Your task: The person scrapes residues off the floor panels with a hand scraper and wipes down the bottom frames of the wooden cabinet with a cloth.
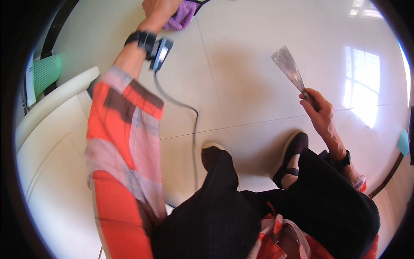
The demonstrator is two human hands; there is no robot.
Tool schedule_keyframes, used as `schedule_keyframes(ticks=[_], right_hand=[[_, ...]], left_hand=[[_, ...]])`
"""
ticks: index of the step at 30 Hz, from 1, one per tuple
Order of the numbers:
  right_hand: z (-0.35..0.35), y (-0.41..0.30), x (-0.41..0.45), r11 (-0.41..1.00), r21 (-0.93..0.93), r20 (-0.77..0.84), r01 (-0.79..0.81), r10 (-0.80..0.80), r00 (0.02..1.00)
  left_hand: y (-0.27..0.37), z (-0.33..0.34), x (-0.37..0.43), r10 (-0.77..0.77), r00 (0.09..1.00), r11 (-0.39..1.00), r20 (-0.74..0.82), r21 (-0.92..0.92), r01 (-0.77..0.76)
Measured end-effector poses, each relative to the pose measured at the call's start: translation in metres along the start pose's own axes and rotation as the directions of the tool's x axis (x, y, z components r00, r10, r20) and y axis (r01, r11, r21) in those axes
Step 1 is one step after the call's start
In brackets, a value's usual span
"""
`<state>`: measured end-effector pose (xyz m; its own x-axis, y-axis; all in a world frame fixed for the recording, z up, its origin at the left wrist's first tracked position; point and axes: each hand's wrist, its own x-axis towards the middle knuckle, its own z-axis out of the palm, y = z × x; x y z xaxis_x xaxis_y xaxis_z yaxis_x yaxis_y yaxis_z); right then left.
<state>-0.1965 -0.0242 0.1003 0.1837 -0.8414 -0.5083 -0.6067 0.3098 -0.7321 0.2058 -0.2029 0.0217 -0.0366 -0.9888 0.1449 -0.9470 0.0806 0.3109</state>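
Observation:
In the head view my right hand (320, 111) grips the handle of a metal putty knife (287, 66), its wide, stained blade pointing up and to the left above the tiled floor. My left arm reaches to the top edge, where my left hand (161, 11) is partly cut off by the frame. Beside that hand lies a purple cloth (182, 16) with dark edging. Whether the fingers hold the cloth cannot be seen. A small device (161, 53) with a cable is strapped to my left wrist.
Glossy floor tiles (239, 97) spread before me. A cream padded seat (58, 155) stands at the left, with a green mesh basket (47, 73) behind it. The dark cable (196, 129) hangs from the wrist device toward my legs. My shoes (294, 149) rest on the floor.

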Motion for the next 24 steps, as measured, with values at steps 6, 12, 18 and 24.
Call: schedule_keyframes(ticks=[6, 12, 18, 24], right_hand=[[-0.003, 0.009, -0.007, 0.988, 0.059, -0.183, -0.144, 0.152, 0.971], [0.008, -0.002, -0.013, 0.929, 0.260, -0.159, -0.263, 0.309, 0.938], [0.005, 0.000, -0.011, 0.953, 0.239, -0.197, -0.188, 0.237, 0.951], [0.010, -0.004, -0.007, 0.927, 0.346, -0.203, -0.145, 0.225, 0.953]], left_hand=[[0.129, -0.018, -0.147, 0.668, 0.743, 0.705, -0.048, -0.281, -0.652], [0.127, -0.019, -0.208, 0.867, 0.478, 0.480, 0.141, -0.496, -0.723], [0.114, 0.021, -0.082, 0.822, 0.535, 0.563, 0.193, -0.145, -0.813], [0.043, 0.030, 0.072, 0.319, 0.855, 0.846, 0.409, 0.285, -0.452]])
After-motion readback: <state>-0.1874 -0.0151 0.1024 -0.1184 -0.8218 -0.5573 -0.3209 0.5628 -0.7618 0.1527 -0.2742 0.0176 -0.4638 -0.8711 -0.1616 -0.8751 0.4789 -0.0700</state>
